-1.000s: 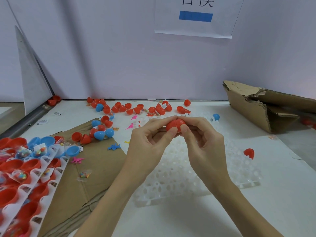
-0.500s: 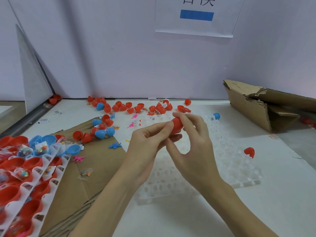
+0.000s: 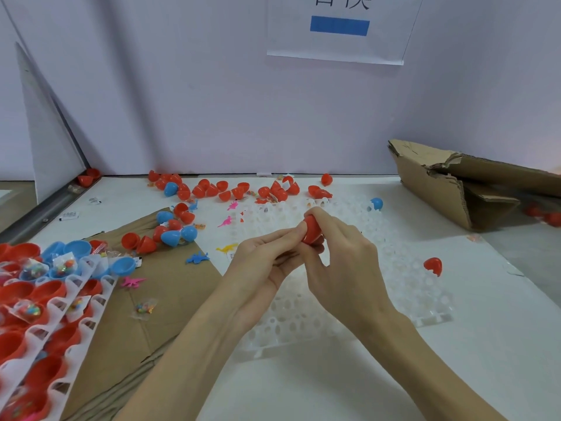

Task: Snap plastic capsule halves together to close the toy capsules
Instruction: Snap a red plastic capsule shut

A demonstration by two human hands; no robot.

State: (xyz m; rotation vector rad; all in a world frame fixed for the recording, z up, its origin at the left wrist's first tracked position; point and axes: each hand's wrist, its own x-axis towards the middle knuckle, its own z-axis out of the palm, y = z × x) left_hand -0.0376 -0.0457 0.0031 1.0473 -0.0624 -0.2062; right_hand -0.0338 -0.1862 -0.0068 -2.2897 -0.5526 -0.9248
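Nearest, at the table's left edge, sat white plastic trays [image 3: 76,302] of open red halves. Mid-table, over a white perforated plastic grid [image 3: 403,287], both hands clutched one red plastic capsule [image 3: 312,227]: right hand [image 3: 346,259] curled round it, left hand [image 3: 267,262] pinching its side. Loose red and blue shells [image 3: 224,189] lined the far edge.

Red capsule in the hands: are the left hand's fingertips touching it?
Touching. The head view shows the left hand fingertips pressed against the red capsule, no gap visible.

Toy-packing workbench (capsule halves [image 3: 224,189], trays [image 3: 76,287], cardboard [image 3: 455,189])
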